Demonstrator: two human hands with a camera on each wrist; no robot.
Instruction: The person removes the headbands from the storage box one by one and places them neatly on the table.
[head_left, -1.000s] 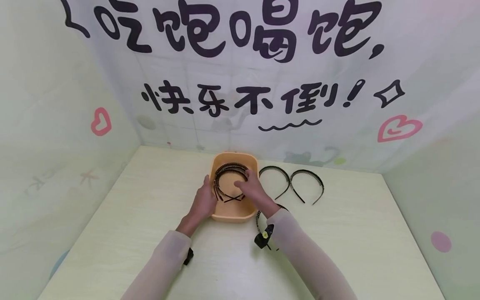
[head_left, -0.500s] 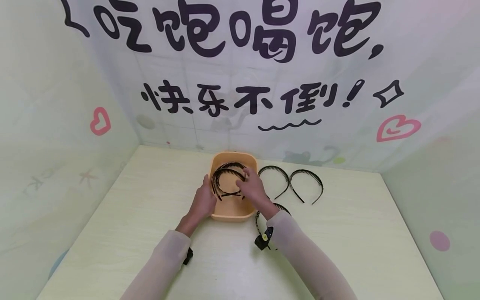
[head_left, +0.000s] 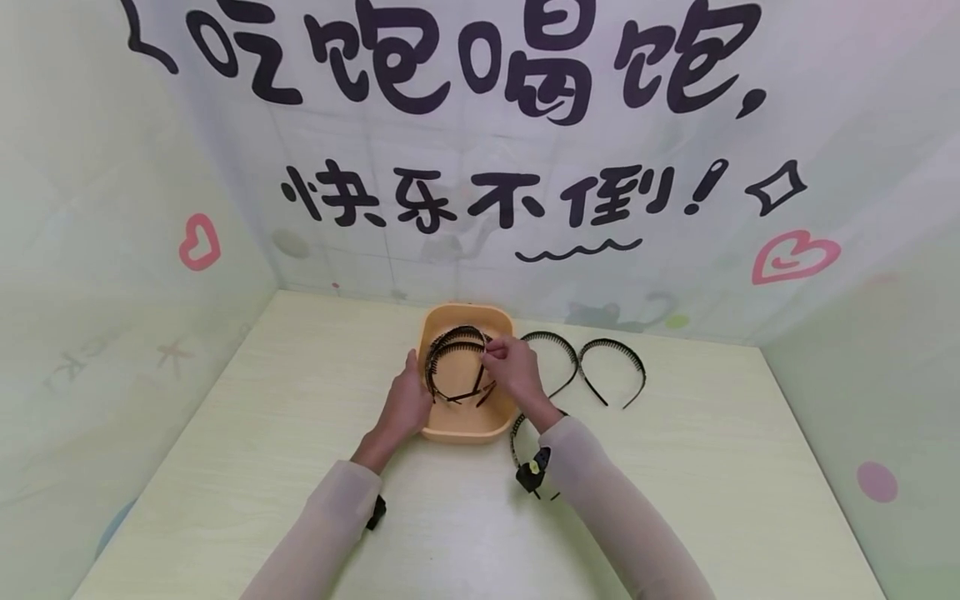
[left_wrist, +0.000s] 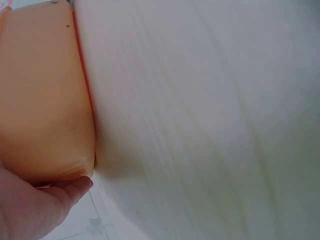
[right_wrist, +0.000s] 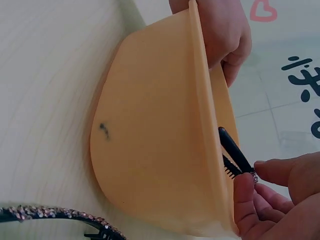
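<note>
An orange plastic basket [head_left: 467, 437] stands on the table with several black toothed headbands [head_left: 442, 346] inside. My left hand [head_left: 405, 404] holds the basket at its left side; in the left wrist view its fingers [left_wrist: 75, 190] lie against the basket wall. Over the basket's right rim, my right hand [head_left: 517, 371] pinches one headband [right_wrist: 236, 150] between thumb and fingers. That headband is tilted up above the others, and glitter shows on it by the fingertips. The overlapping headbands are too tangled to tell apart fully.
Right of the basket, two more headbands lie on the table, one partly behind my right hand [head_left: 558, 337] and one farther right [head_left: 617, 343]. Another glittery headband [right_wrist: 55, 213] lies nearer, partly under my right wrist. A printed wall [head_left: 450, 275] rises behind the table.
The right hand has drawn back slightly to the right and now pinches a headband, lifting and tilting it. The headbands in the basket have shifted. My left hand has stayed in place.
</note>
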